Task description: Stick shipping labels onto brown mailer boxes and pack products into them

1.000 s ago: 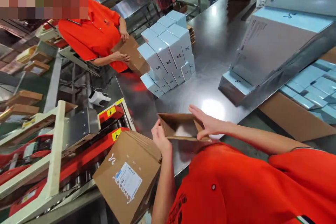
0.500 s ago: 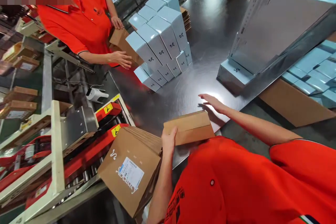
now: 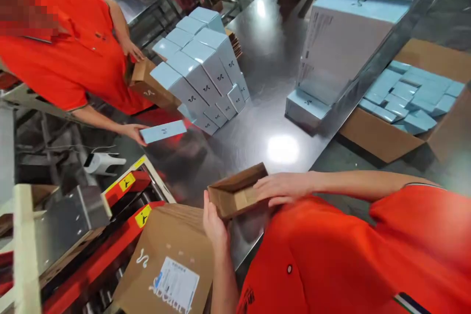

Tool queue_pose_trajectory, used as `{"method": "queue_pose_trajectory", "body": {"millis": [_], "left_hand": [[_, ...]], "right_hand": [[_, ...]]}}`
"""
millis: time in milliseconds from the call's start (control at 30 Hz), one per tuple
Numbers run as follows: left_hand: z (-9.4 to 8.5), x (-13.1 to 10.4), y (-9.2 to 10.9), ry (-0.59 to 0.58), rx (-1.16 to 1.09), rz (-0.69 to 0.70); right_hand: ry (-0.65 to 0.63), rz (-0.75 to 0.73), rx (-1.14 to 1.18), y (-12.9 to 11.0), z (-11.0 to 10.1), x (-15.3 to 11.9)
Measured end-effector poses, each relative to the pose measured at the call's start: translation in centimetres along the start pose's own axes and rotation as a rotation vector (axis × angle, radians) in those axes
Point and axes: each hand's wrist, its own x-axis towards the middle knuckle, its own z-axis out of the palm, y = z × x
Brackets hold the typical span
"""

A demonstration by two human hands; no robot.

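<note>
A small brown cardboard box (image 3: 239, 200), its top side open and its inside showing, is between my hands near the table's front edge. My left hand (image 3: 216, 223) grips its left end, fingers along the outer wall. At the right end, my right hand (image 3: 283, 187) lies over the rim with fingers reaching inside and the thumb lower down. Just left of my left forearm stands a stack of flattened cartons (image 3: 167, 255) with a white label on the front one.
Across the table (image 3: 257, 122), a co-worker in orange holds a slim light-blue box (image 3: 164, 131) beside a brown carton (image 3: 152, 83). Light-blue boxes (image 3: 206, 86) are piled there. Larger pale boxes (image 3: 346, 49) stand right, near an open carton (image 3: 382, 140). A roller conveyor (image 3: 125, 216) runs left.
My right hand has come back from over the table onto the cardboard box, which has turned so its open side shows. The co-worker now holds out a slim light-blue box. My view has shifted.
</note>
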Motion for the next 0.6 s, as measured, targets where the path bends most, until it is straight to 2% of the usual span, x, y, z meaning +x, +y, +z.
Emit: {"method": "queue_pose_trajectory", "body": {"millis": [33,100,167,233,333,367,433,533,600], "left_hand": [[0.0,-0.2,-0.2,0.034,0.045,0.029],[0.1,-0.7,-0.8,0.067,0.092,0.059],[0.8,-1.0,-1.2,0.06,0.084,0.063],[2.1,-1.0,-1.3,0.021,0.058,0.057],[5.0,-0.7,-0.6,-0.06,0.066,0.098],[6.0,-0.5,-0.2,-0.082,0.088,0.124],[8.1,-0.3,0.4,-0.118,0.133,0.15],[10.7,0.2,0.8,-0.176,0.13,0.098],[12.2,0.7,0.6,-0.19,0.063,0.034]], "right_hand": [[0.061,0.058,-0.028,1.1,-1.3,-0.7],[0.369,0.335,-0.166,4.7,-5.0,-2.3],[0.543,0.532,-0.298,8.6,-8.3,-3.8],[0.534,0.628,-0.466,11.7,-9.6,-4.9],[0.388,0.694,-0.609,13.5,-9.0,-5.2],[0.37,0.714,-0.586,13.3,-8.8,-4.9],[0.429,0.706,-0.457,11.7,-9.3,-4.4],[0.557,0.492,-0.24,6.7,-11.4,-4.4],[0.528,0.357,-0.144,2.7,-12.7,-4.9]]}}
